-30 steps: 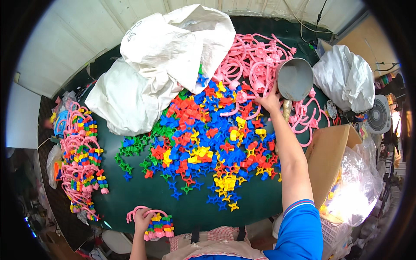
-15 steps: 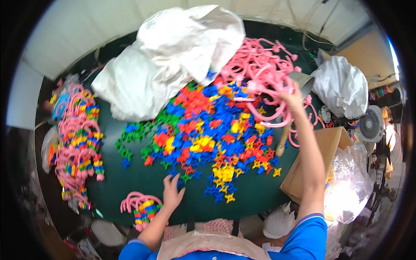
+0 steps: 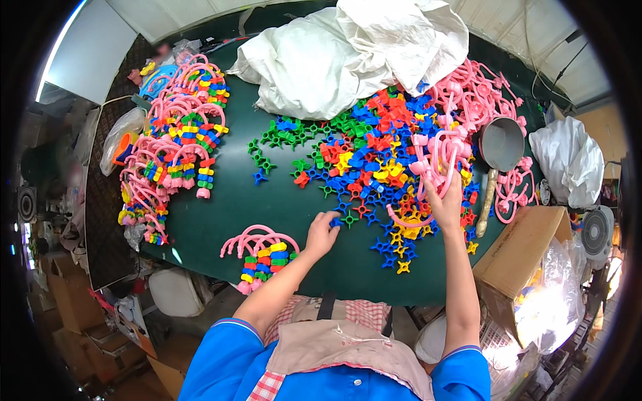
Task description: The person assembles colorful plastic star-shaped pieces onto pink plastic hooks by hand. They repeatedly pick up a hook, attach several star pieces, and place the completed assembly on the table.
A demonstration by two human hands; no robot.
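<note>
My right hand (image 3: 447, 206) is closed around several pink curved plastic handles (image 3: 438, 157), over the right part of a heap of small star-shaped connector pieces (image 3: 384, 170) in blue, red, yellow and green. At the heap's near left edge, my left hand (image 3: 322, 235) pinches a small blue connector piece (image 3: 336, 220), mostly covered by the fingertips. A larger pile of pink handles (image 3: 478, 90) lies beyond my right hand. Close to my left forearm rests a small group of pink handles (image 3: 257, 237) with coloured pieces threaded on their ends.
Many threaded pink handles (image 3: 177, 144) line the left side of the dark green table (image 3: 214, 220). A white sack (image 3: 314, 67) covers the back. On the right are a scoop with a long handle (image 3: 501, 144), a white bag (image 3: 568, 160) and a cardboard box (image 3: 518, 254).
The right hand has drawn pink handles nearer to me, off the pink pile. My left hand, spread before, has closed on a blue piece. The whole view has shifted.
</note>
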